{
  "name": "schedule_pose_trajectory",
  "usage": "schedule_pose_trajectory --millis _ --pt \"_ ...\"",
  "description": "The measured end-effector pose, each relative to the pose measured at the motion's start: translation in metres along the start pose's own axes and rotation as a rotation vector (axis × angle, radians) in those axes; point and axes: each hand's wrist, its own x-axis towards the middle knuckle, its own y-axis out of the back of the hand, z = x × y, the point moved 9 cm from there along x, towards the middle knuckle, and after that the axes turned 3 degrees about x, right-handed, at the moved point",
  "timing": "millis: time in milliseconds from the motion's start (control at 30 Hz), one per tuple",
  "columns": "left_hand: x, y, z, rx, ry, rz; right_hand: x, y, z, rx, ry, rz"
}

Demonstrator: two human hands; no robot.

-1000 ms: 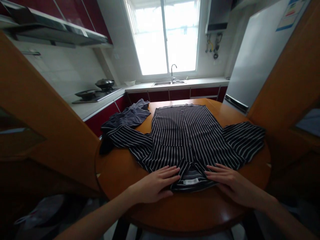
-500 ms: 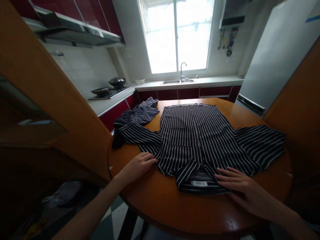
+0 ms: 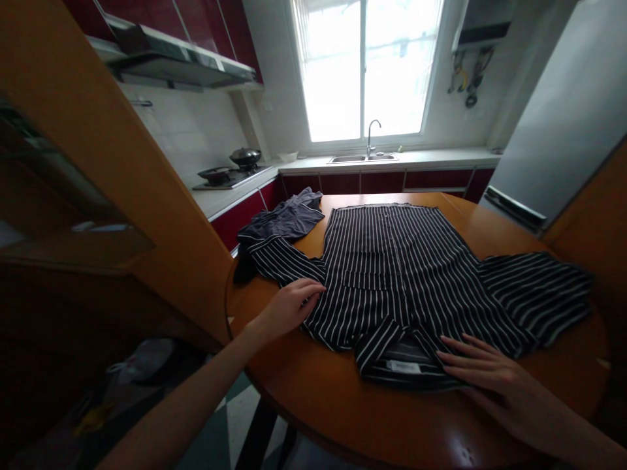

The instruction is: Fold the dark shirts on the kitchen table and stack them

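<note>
A black shirt with white stripes (image 3: pixel 362 274) lies face up on the round wooden table (image 3: pixel 313 385), its collar (image 3: pixel 377 346) towards me and its hem at the far side. My left hand (image 3: pixel 289 307) is at the shoulder on the left, fingers bent and drawn together with the thumb close to them; the fingertips seem to pinch the cloth, though the contact is partly hidden. Beside the collar, my right hand (image 3: pixel 494 375) rests with stretched fingers over the shirt. The left sleeve (image 3: pixel 284 258) reaches out towards a dark grey garment, and the right sleeve (image 3: pixel 539 294) is spread on the other side.
The crumpled dark grey garment (image 3: pixel 289 219) lies at the table's far left edge. Behind the table are a stove (image 3: pixel 235 177) with pans, a counter with a sink (image 3: pixel 347 159), and a window. A fridge (image 3: pixel 543 124) stands at the right, a wooden cabinet (image 3: pixel 161 215) at the left.
My left hand has moved away from me along the shirt's shoulder, towards the sleeve. The right hand stays by the collar. The whole view has shifted slightly.
</note>
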Motion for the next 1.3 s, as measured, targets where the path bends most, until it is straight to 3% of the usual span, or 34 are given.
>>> schedule_pose_trajectory --millis 100,167,267,367,433,567,667,800,900,1033,1167,1300 --pt "0.040 -0.025 -0.011 0.032 0.050 0.019 0.002 0.002 -0.002 0.011 0.018 -0.002" --pt "0.057 -0.050 -0.032 0.150 0.157 -0.059 0.001 0.001 -0.004 0.004 0.015 -0.026" --pt "0.056 -0.081 -0.072 0.302 0.364 -0.241 -0.005 0.000 -0.008 0.003 -0.013 -0.073" --pt "0.050 -0.087 -0.085 0.380 0.411 -0.289 -0.005 0.011 -0.010 0.099 -0.036 -0.031" --pt "0.056 -0.086 -0.070 0.392 0.340 -0.267 0.008 0.028 -0.003 0.170 -0.068 0.091" --pt "0.085 -0.101 -0.003 0.252 0.080 -0.305 0.069 0.060 0.032 0.172 -0.175 0.352" --pt "0.100 -0.125 0.035 0.175 -0.020 -0.367 0.131 0.051 0.056 0.064 -0.212 0.313" --pt "0.101 -0.146 0.042 0.186 -0.026 -0.322 0.177 0.014 0.086 -0.146 -0.382 0.134" --pt "0.097 -0.150 0.037 0.189 -0.051 -0.260 0.182 -0.006 0.092 -0.249 -0.409 0.080" --pt "0.095 -0.150 0.033 0.197 -0.048 -0.246 0.172 -0.007 0.108 -0.290 -0.483 0.096" --pt "0.096 -0.151 0.034 0.202 -0.039 -0.262 0.152 0.014 0.160 -0.295 -0.703 0.059" --pt "0.097 -0.150 0.034 0.198 -0.032 -0.259 0.114 0.053 0.222 -0.303 -0.931 0.059"
